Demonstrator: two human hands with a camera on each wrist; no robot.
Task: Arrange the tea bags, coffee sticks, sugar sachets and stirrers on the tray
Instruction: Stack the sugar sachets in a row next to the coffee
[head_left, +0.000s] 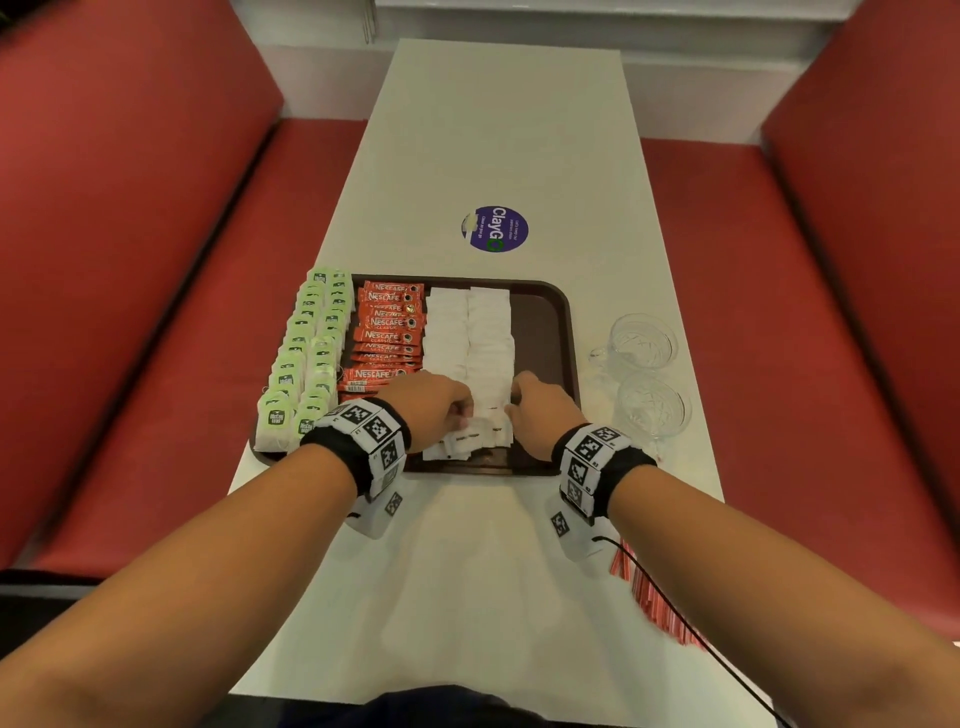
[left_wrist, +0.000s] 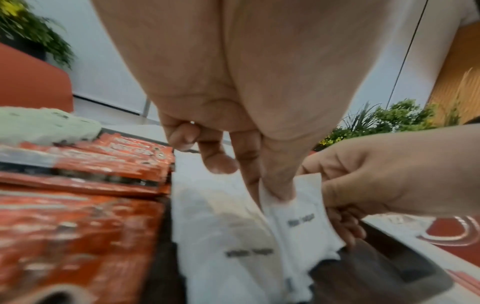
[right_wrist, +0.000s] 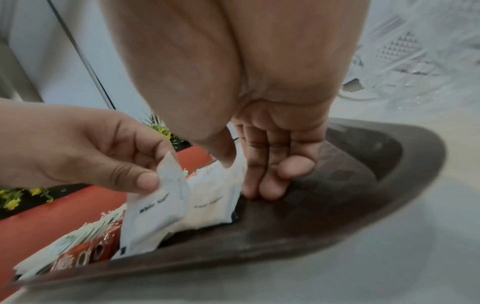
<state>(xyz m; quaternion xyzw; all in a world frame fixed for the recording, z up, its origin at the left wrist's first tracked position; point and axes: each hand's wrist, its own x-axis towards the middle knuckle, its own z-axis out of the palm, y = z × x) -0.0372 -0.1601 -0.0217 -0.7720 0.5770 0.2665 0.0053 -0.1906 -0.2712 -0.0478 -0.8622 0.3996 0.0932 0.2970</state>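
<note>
Your left hand pinches one white sugar sachet by its top edge between thumb and forefinger, the other fingers curled clear. This keeps the packet upright, which I judge lets you slot it into the near end of the sachet rows. Your right hand stands beside it, thumb pressing the neighbouring sachet and fingers held together, tips down on the tray floor, apparently fencing the row's right flank so nothing slides.

The sugar sachets lie in two overlapping columns down the middle of the tray. They are flat paper with crimped, serrated ends, soft enough to buckle under pressure. The coffee sticks sit left of them, glossy red foil, shingled. The tea bags fill the tray's left edge in two columns, pale green tags on white paper, some overhanging the rim.

The tray is dark brown moulded plastic with a textured floor and rounded corners; a bare strip remains along its right edge. The stirrers, thin red sticks, lie on the table near its right edge, off the tray, not yet placed. Two patterned glass cups stand just right of the tray.
</note>
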